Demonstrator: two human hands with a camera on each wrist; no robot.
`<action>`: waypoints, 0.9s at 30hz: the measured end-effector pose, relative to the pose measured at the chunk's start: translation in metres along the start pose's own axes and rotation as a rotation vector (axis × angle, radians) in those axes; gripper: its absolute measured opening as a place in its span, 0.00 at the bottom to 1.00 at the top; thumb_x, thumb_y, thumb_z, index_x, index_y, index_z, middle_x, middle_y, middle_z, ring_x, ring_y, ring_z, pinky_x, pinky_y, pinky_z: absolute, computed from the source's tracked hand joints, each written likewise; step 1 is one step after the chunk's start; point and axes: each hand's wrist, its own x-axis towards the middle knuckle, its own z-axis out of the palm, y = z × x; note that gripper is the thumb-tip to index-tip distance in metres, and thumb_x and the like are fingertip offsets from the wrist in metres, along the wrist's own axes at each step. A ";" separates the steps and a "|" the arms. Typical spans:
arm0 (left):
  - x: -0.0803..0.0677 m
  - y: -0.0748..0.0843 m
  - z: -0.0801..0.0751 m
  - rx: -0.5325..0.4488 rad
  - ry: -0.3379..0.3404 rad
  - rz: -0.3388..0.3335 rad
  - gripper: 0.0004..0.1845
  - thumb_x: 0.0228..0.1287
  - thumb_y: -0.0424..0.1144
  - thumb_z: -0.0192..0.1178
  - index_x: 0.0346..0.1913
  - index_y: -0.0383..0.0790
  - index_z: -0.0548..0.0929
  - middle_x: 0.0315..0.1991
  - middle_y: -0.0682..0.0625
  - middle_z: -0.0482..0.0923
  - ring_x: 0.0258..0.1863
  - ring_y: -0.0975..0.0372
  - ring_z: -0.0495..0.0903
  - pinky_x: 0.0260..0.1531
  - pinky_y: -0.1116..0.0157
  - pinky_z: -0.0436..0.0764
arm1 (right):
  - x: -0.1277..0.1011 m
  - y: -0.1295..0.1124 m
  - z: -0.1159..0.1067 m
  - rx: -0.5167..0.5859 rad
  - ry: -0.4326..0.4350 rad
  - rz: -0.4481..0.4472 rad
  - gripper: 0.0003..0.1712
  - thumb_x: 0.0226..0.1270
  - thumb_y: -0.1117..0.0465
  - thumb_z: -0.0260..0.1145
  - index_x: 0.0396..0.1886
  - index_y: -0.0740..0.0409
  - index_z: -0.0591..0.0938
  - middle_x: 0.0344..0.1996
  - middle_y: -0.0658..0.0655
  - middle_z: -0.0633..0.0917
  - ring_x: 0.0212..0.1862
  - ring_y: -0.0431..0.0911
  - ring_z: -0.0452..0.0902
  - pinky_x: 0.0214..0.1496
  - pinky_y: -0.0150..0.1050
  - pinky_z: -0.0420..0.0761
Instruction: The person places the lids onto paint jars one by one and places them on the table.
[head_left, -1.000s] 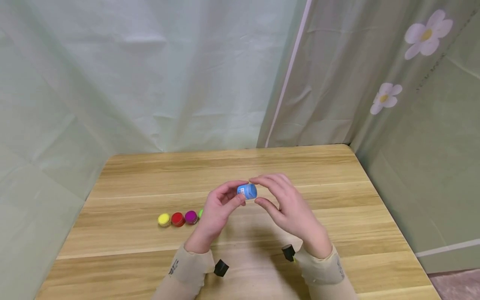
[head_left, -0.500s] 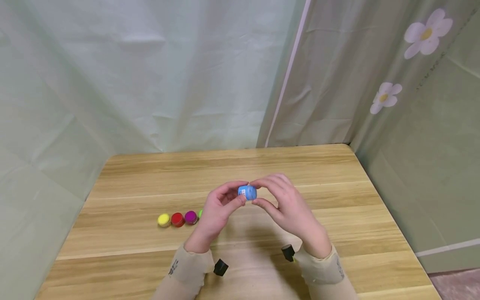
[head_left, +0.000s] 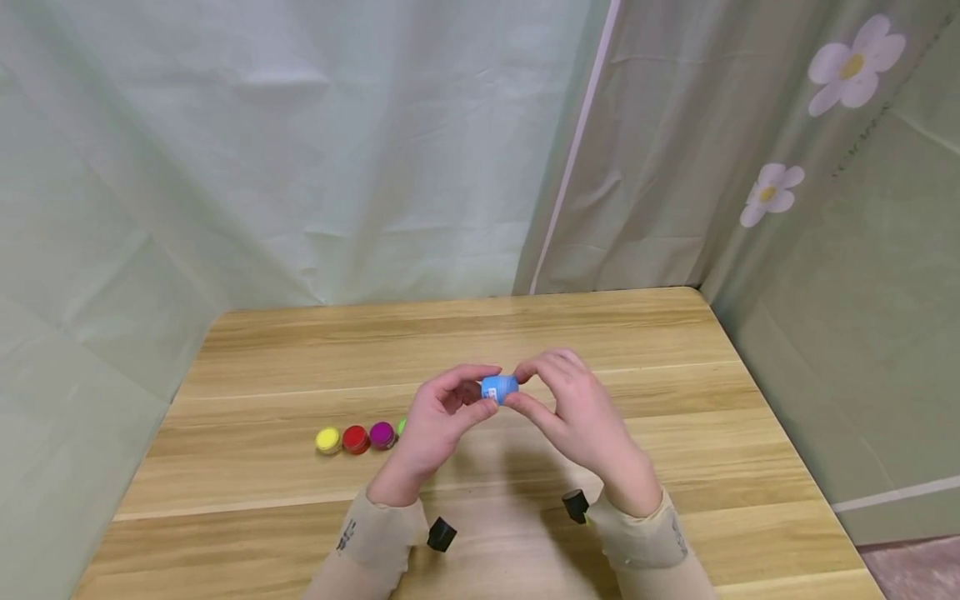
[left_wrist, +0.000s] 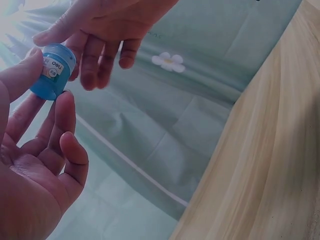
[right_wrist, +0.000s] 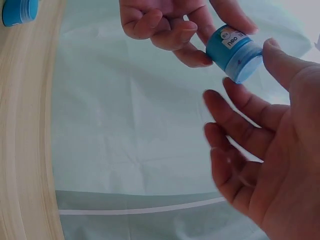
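Observation:
A small blue screw-top jar (head_left: 499, 389) is held above the table, tipped on its side with its lid towards the right. My left hand (head_left: 438, 421) pinches its body between thumb and fingers. At the lid end, my right hand (head_left: 581, 412) has its thumb and forefinger on either side of the lid (right_wrist: 245, 62). A white label (left_wrist: 51, 67) shows on the jar in the left wrist view. The other fingers of both hands are loosely curled, off the jar.
Left of my hands stands a row of small jars: yellow (head_left: 327, 440), red (head_left: 356, 439), purple (head_left: 382, 435) and a partly hidden green one (head_left: 402, 427). Another blue jar (right_wrist: 20, 11) appears in the right wrist view. Curtains surround the wooden table (head_left: 262, 358).
The right thumb and forefinger have come onto the lid and shifted round it. The jar has turned a little and moved slightly right and down in the head view.

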 end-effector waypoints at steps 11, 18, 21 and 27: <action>0.000 0.003 -0.001 -0.033 0.025 -0.034 0.19 0.77 0.34 0.66 0.66 0.31 0.82 0.49 0.48 0.83 0.43 0.58 0.81 0.48 0.64 0.85 | 0.000 0.003 -0.006 0.033 -0.003 -0.054 0.34 0.69 0.50 0.79 0.72 0.51 0.79 0.60 0.49 0.85 0.63 0.49 0.77 0.63 0.50 0.79; 0.001 0.001 -0.002 -0.055 0.014 -0.015 0.18 0.77 0.33 0.66 0.64 0.30 0.82 0.51 0.48 0.83 0.43 0.58 0.81 0.47 0.65 0.85 | 0.004 0.005 -0.003 0.057 0.007 -0.206 0.23 0.70 0.59 0.78 0.63 0.54 0.86 0.57 0.49 0.86 0.61 0.49 0.79 0.66 0.45 0.77; 0.001 0.001 -0.002 -0.042 0.011 -0.021 0.18 0.76 0.32 0.67 0.64 0.31 0.83 0.52 0.48 0.83 0.45 0.57 0.81 0.48 0.65 0.85 | 0.003 0.005 -0.002 0.054 0.011 -0.188 0.21 0.70 0.58 0.78 0.60 0.55 0.86 0.54 0.49 0.88 0.59 0.48 0.79 0.64 0.44 0.78; 0.000 0.002 -0.001 0.004 0.007 -0.027 0.18 0.73 0.31 0.69 0.63 0.36 0.85 0.51 0.46 0.84 0.47 0.54 0.80 0.48 0.65 0.83 | 0.002 0.002 -0.002 0.025 0.003 -0.093 0.18 0.70 0.52 0.78 0.54 0.54 0.88 0.48 0.46 0.89 0.55 0.44 0.79 0.58 0.43 0.81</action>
